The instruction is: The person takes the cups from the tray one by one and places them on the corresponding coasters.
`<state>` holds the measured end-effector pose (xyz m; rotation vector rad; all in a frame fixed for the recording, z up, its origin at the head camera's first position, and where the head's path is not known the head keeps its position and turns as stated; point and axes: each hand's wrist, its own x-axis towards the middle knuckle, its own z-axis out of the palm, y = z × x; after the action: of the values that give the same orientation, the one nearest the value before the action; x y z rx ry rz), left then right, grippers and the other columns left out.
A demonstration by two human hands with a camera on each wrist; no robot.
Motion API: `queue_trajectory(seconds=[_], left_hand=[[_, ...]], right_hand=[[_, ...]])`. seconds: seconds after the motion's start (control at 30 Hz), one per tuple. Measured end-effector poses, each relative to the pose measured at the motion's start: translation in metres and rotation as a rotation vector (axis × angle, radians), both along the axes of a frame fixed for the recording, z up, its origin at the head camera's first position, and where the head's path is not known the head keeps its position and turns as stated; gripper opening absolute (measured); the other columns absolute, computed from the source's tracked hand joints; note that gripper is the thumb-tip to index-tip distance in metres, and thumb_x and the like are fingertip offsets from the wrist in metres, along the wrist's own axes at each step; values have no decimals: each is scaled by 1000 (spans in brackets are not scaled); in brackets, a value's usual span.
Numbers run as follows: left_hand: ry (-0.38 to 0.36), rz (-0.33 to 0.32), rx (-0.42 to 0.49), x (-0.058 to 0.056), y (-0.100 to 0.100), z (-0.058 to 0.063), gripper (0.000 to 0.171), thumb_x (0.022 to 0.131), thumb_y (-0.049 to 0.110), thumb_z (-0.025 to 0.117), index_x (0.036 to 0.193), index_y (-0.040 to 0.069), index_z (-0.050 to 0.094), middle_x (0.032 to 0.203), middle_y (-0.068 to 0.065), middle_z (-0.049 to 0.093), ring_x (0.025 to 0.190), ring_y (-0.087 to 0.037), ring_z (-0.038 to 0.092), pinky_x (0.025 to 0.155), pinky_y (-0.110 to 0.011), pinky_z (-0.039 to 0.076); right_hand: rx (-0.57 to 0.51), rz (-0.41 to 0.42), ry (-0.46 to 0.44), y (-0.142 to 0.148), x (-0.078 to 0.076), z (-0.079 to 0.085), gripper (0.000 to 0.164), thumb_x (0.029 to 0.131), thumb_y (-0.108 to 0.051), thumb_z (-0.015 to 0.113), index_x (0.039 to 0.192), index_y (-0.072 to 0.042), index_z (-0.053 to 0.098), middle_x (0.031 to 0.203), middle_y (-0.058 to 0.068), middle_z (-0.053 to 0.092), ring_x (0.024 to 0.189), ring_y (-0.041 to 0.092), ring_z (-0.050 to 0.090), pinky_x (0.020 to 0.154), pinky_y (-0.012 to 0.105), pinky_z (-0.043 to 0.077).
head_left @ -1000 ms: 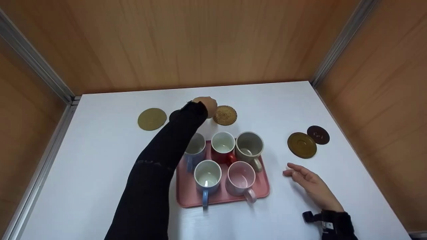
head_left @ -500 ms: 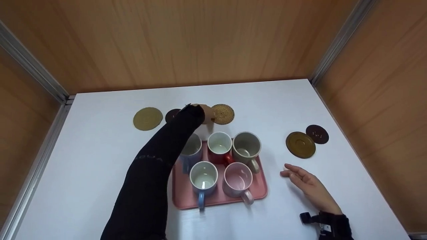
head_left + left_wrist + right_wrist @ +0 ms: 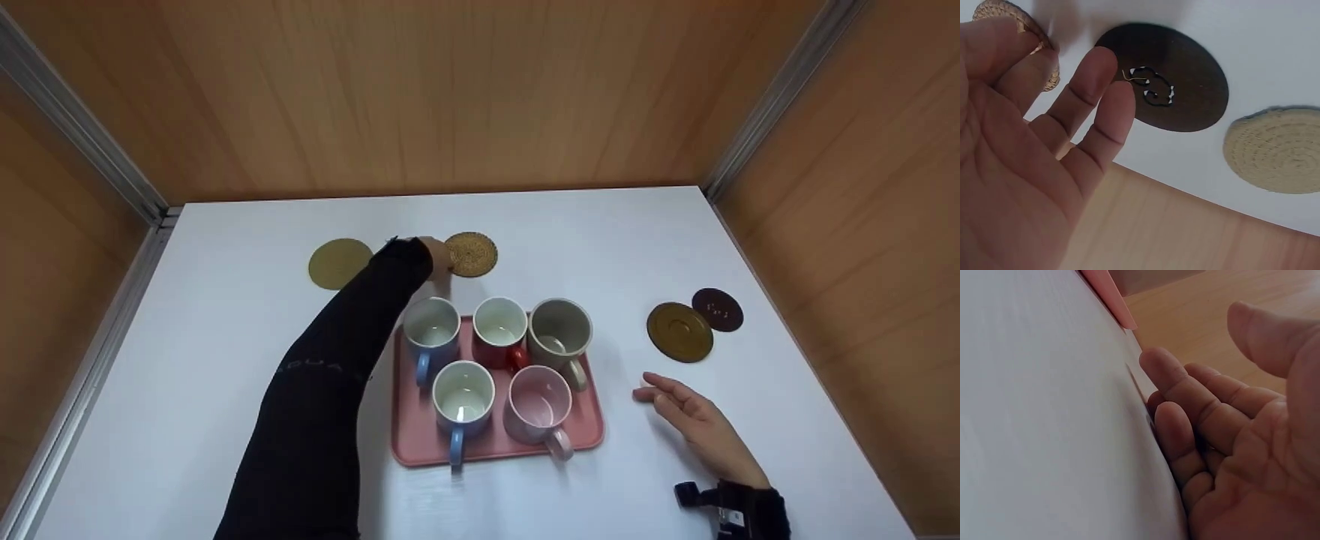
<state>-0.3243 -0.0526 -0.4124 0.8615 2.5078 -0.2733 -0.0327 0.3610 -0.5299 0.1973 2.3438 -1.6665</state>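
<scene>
My left hand is at the back of the table, its index and middle fingers curled against a round woven straw coaster at its right side. In the left wrist view that coaster shows partly behind the fingers, and the thumb is hidden. Beside the other fingertips lies a dark brown round coaster with a curly black-and-white design; the sleeve covers it in the head view. Further along is a beige round coaster. My right hand rests at the table's right, fingers loosely bent and holding nothing.
A pink tray carries several mugs: two blue, one red, one grey-beige and one pink. To the right lie an olive-brown saucer and a dark coaster. Wooden panels enclose the table.
My left hand has come down to the woven coaster's left edge and moved left, the coaster shifting left with it. My right hand has stayed in place.
</scene>
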Motion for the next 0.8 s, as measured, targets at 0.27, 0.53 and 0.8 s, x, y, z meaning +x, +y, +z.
queue_trajectory(seconds=[0.27, 0.53, 0.8], left_hand=[[113, 220, 558, 16, -51, 10, 46, 111, 20, 49, 154, 3, 55, 155, -22, 58, 145, -40, 56, 124, -51, 43], [232, 485, 941, 115, -140, -21, 44, 110, 24, 60, 148, 2, 62, 124, -23, 75, 98, -34, 71, 85, -47, 58], [205, 719, 813, 232, -146, -53, 57, 107, 37, 65, 156, 7, 55, 151, -22, 63, 134, -42, 63, 108, -61, 54]], right_hand=[[-14, 8, 15, 4, -22, -4, 60, 110, -46, 58, 159, -14, 49, 144, 8, 70, 133, -6, 58, 108, 7, 40], [27, 7, 24, 11, -32, -8, 61, 111, -47, 55, 161, -14, 47, 145, 8, 70, 129, -12, 56, 105, 6, 39], [31, 4, 36, 20, -41, -2, 63, 111, -46, 55, 161, -10, 45, 145, 12, 69, 125, -12, 59, 103, 7, 43]])
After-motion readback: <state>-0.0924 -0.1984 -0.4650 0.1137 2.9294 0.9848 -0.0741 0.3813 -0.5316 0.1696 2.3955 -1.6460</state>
